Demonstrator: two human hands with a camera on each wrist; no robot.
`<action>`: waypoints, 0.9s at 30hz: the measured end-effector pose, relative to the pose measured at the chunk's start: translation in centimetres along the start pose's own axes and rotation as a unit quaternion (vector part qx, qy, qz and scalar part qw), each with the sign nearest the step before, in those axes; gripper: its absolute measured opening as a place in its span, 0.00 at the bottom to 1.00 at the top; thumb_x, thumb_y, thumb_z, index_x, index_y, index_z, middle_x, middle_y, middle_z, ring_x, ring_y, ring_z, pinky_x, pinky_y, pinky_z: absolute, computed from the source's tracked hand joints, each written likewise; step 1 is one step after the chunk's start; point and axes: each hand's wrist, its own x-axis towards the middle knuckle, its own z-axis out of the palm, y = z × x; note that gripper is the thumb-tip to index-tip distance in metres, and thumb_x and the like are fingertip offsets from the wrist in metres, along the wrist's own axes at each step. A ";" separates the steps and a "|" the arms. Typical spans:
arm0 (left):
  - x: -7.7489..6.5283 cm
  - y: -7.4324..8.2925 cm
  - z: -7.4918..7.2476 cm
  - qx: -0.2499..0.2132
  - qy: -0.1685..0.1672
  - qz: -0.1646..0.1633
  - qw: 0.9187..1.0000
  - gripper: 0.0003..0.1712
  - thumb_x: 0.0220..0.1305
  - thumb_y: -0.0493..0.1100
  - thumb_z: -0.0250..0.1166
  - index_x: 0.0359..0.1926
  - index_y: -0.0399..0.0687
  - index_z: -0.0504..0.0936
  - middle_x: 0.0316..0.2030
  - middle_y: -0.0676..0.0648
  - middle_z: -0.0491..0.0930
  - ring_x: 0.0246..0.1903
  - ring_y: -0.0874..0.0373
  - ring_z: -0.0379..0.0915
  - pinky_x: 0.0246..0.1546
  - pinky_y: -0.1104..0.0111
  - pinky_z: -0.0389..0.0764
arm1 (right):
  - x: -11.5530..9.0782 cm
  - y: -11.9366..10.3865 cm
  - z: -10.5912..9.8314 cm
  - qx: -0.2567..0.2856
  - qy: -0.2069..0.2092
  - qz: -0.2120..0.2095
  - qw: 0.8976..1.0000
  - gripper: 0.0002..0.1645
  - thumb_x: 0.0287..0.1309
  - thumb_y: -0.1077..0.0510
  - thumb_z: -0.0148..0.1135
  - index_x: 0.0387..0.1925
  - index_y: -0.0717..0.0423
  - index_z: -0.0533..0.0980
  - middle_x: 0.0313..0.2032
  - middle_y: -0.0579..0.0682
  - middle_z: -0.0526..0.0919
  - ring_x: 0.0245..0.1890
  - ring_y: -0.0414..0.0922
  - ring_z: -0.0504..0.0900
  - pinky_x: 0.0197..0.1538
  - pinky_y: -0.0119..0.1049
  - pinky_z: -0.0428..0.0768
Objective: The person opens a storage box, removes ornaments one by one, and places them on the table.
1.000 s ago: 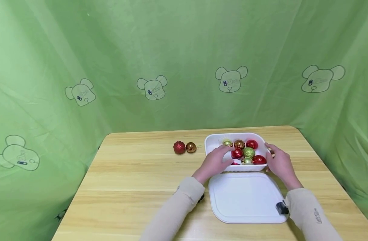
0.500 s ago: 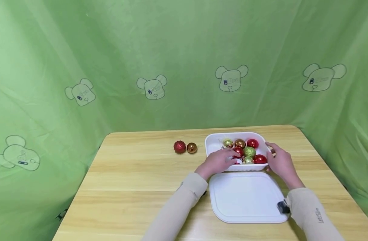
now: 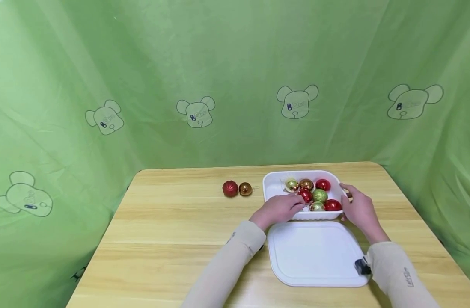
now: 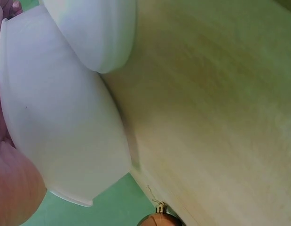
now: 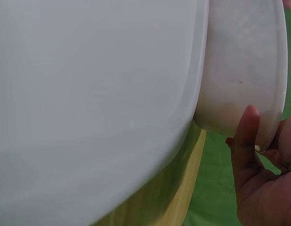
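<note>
The white plastic box [image 3: 275,176] holds several Christmas baubles, among them a red bauble [image 3: 322,185], a copper bauble [image 3: 306,184] and a glittery green bauble [image 3: 319,196]. My left hand [image 3: 279,209] reaches over the front left rim, its fingers curled down beside another red bauble [image 3: 305,196]. The hand hides what lies under those fingers, so I cannot tell whether they hold a bauble. At the box's right end, my right hand [image 3: 359,209] grips the rim; in the right wrist view, a finger [image 5: 248,125] presses against the outer wall.
A white lid [image 3: 316,254] lies flat on the wooden table [image 3: 162,231], just in front of the box. Left of the box sit a ribbed dark red bauble [image 3: 230,188] and a copper bauble [image 3: 245,188]. A green curtain [image 3: 239,141] stands behind the table.
My left hand's fingers have drawn in from a spread pose to a curled one, now covering the red and white piece seen earlier beneath them. My right hand keeps its grip.
</note>
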 end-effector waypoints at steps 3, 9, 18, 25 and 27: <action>0.0 -0.1 0.0 -0.006 0.008 -0.001 1.000 0.19 0.83 0.53 0.46 0.59 0.60 0.81 0.55 0.58 0.83 0.51 0.66 0.80 0.56 0.73 0.79 | 0.0 0.0 0.0 0.000 0.001 0.000 1.000 0.33 0.77 0.60 0.44 0.78 0.64 0.56 0.57 0.76 0.72 0.20 0.47 0.82 0.19 0.38 0.82; 0.0 -0.5 -0.1 -0.057 0.043 -0.009 0.997 0.11 0.79 0.52 0.58 0.53 0.60 0.84 0.53 0.56 0.83 0.52 0.65 0.79 0.58 0.73 0.78 | 0.0 0.0 -0.1 0.000 0.003 -0.004 1.000 0.33 0.77 0.61 0.44 0.78 0.65 0.56 0.56 0.76 0.73 0.19 0.47 0.82 0.19 0.38 0.82; -0.1 -0.9 -0.3 -0.126 0.073 -0.011 0.989 0.08 0.73 0.49 0.65 0.50 0.57 0.84 0.51 0.55 0.82 0.52 0.64 0.78 0.60 0.76 0.75 | 0.0 0.0 0.1 0.001 0.007 -0.006 1.000 0.33 0.77 0.60 0.44 0.78 0.64 0.57 0.55 0.75 0.73 0.19 0.47 0.82 0.19 0.39 0.83; -0.4 -1.1 -0.4 -0.185 0.105 -0.008 0.977 0.10 0.75 0.50 0.63 0.52 0.56 0.84 0.55 0.54 0.82 0.62 0.59 0.76 0.72 0.68 0.70 | 0.0 0.0 0.2 -0.004 0.006 0.000 1.000 0.33 0.77 0.60 0.43 0.78 0.64 0.56 0.56 0.75 0.73 0.19 0.47 0.82 0.19 0.38 0.82; -0.5 -1.2 -0.4 -0.205 0.115 -0.003 0.972 0.11 0.75 0.49 0.63 0.53 0.55 0.83 0.55 0.54 0.82 0.62 0.58 0.77 0.71 0.68 0.71 | 0.0 0.0 0.1 -0.006 0.008 -0.002 1.000 0.33 0.77 0.61 0.44 0.78 0.64 0.56 0.56 0.75 0.73 0.19 0.47 0.82 0.19 0.38 0.82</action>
